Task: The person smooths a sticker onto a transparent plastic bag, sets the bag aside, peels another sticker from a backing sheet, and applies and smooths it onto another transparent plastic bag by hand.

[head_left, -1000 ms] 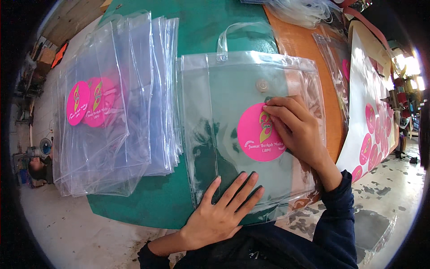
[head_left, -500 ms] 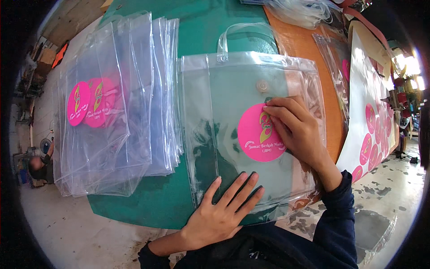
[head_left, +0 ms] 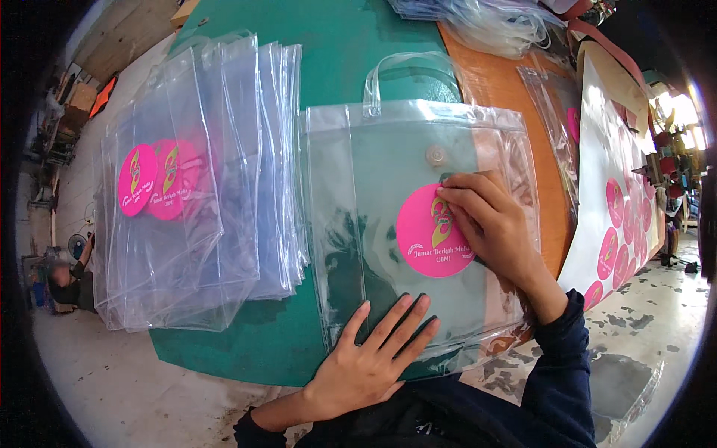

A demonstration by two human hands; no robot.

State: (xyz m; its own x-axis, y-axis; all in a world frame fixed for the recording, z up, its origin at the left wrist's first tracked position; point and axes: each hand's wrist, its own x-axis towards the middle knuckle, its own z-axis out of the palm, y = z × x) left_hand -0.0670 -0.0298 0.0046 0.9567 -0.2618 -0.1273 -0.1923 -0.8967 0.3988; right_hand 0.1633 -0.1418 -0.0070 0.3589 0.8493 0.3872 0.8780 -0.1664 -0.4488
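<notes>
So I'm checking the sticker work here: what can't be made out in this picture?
- Right edge of the pink sticker: head view, covered by the right hand.
- Lower edge of the clear bag: under the left hand.
- Sticker sheet: runs off toward the dark rim at right.
- How many bags are in the stack: layers blend.

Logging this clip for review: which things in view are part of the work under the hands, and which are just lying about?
In hand:
- clear plastic bag with handle and snap button
- round pink sticker, pressed by the right hand
- left hand, flat on the bag's lower edge

Lying about:
- stack of stickered clear bags
- sheet of pink stickers
- heap of clear bags
- green table
</notes>
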